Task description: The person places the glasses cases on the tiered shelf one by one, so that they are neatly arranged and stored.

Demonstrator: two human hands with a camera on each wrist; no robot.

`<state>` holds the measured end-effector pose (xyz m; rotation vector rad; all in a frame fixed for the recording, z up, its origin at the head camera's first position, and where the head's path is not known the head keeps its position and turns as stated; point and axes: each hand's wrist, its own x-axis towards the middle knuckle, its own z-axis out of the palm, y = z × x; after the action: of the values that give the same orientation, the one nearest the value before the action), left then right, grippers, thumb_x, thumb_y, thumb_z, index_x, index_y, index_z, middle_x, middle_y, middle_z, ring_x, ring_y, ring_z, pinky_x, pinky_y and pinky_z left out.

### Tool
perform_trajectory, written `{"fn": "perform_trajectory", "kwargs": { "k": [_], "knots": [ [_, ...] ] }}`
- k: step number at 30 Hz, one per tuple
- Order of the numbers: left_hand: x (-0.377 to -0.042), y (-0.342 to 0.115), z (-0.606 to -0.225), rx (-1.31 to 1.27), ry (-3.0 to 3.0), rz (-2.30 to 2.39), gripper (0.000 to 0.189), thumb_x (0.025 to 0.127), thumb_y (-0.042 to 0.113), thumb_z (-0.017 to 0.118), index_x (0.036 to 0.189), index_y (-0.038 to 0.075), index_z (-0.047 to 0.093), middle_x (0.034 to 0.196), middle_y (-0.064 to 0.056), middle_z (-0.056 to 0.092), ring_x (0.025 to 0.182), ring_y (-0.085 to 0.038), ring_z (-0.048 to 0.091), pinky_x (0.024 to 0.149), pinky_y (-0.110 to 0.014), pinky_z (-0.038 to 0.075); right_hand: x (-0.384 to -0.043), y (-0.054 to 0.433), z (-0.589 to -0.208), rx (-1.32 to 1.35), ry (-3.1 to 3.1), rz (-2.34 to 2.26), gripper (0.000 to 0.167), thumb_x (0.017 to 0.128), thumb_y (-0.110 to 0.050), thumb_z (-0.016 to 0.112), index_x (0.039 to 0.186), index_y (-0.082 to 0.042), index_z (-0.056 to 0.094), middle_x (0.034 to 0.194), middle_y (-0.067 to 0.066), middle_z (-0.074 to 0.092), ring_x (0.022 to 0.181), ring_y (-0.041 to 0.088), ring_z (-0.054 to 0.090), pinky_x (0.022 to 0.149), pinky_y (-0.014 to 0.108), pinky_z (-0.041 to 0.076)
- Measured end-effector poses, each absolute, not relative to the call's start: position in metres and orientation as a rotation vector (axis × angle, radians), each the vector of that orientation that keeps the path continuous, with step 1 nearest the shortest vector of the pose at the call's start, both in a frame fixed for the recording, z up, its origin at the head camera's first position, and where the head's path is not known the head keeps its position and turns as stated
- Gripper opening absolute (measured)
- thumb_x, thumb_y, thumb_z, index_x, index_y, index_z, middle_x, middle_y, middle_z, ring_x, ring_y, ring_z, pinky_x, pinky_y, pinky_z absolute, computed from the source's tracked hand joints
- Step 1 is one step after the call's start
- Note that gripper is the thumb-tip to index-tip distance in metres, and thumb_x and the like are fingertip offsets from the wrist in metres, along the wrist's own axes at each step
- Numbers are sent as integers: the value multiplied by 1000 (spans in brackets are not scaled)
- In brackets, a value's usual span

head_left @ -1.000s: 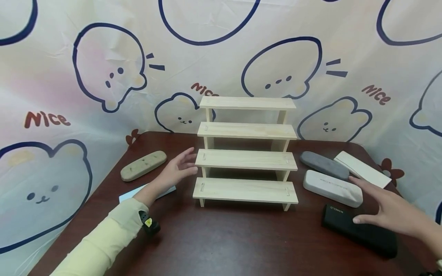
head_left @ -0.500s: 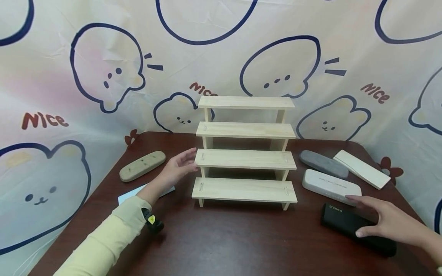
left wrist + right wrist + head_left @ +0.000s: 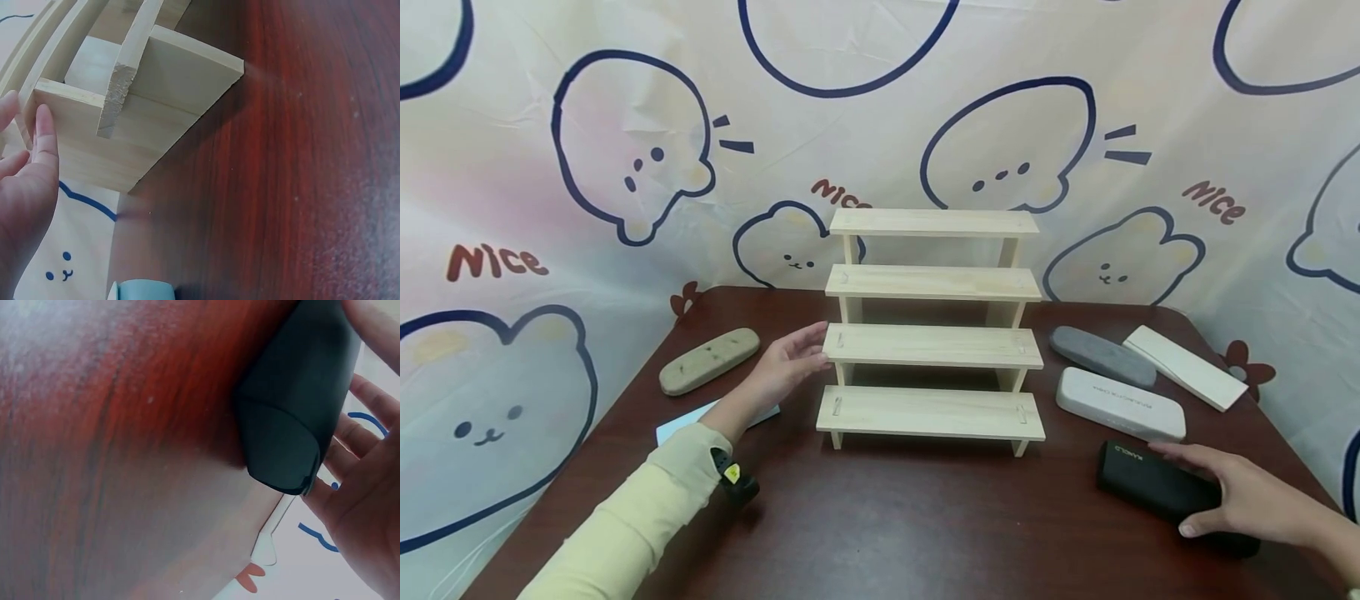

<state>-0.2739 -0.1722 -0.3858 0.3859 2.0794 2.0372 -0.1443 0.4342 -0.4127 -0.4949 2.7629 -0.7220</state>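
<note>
A light wooden stepped stand (image 3: 928, 415) rises in the middle of the table. My left hand (image 3: 786, 367) rests at the left end of its second step from the bottom, thumb in front and fingers behind. In the left wrist view a fingertip lies against the pale side panel (image 3: 169, 81), just beneath a board. On the right, a black glasses case (image 3: 1138, 479) lies aslant, and my right hand (image 3: 1258, 500) spans it from above, thumb at the near edge, fingers at the far edge. The right wrist view shows the fingers (image 3: 356, 434) passing behind the case.
Beyond the black case lie a white glasses case (image 3: 1122, 403), a grey case (image 3: 1103, 356) and a flat white one (image 3: 1186, 367). At left are a green case (image 3: 710, 361) and a light blue item (image 3: 679, 423), partly under my forearm. A printed cloth (image 3: 880, 142) hangs behind the table (image 3: 910, 508).
My right hand has come down and toward me, from over the white case onto the black one. The left hand has come slightly closer to the stand's end.
</note>
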Motion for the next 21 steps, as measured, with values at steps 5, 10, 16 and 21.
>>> {"fn": "perform_trajectory", "kwargs": {
  "k": [5, 10, 16, 21],
  "knots": [
    [-275, -171, -385, 376, 2050, 2054, 60, 95, 1, 59, 149, 4, 34, 144, -16, 43, 119, -24, 54, 102, -41, 43, -143, 437, -416, -511, 2770, -723, 97, 63, -45, 87, 140, -3, 46, 134, 23, 50, 107, -12, 43, 79, 18, 48],
    [-276, -171, -383, 363, 2036, 2062, 60, 94, 0, 60, 149, 3, 35, 144, -16, 43, 120, -25, 53, 102, -39, 43, -143, 438, -417, -485, 2763, -686, 96, 62, -43, 88, 141, -8, 47, 134, 21, 48, 107, -7, 44, 78, 20, 47],
    [-277, -171, -383, 342, 2025, 2060, 60, 93, -1, 60, 148, 3, 35, 144, -17, 43, 120, -26, 53, 104, -42, 40, -142, 437, -418, -447, 2739, -668, 96, 62, -38, 88, 144, -12, 45, 133, 19, 47, 104, 0, 44, 74, 24, 45],
    [-278, -171, -383, 317, 2018, 2060, 61, 93, -1, 61, 149, 4, 35, 145, -16, 43, 122, -26, 52, 105, -44, 39, -139, 434, -419, -487, 2763, -681, 92, 65, -38, 87, 143, -13, 46, 130, 14, 49, 98, 0, 45, 70, 21, 44]
  ]
}}
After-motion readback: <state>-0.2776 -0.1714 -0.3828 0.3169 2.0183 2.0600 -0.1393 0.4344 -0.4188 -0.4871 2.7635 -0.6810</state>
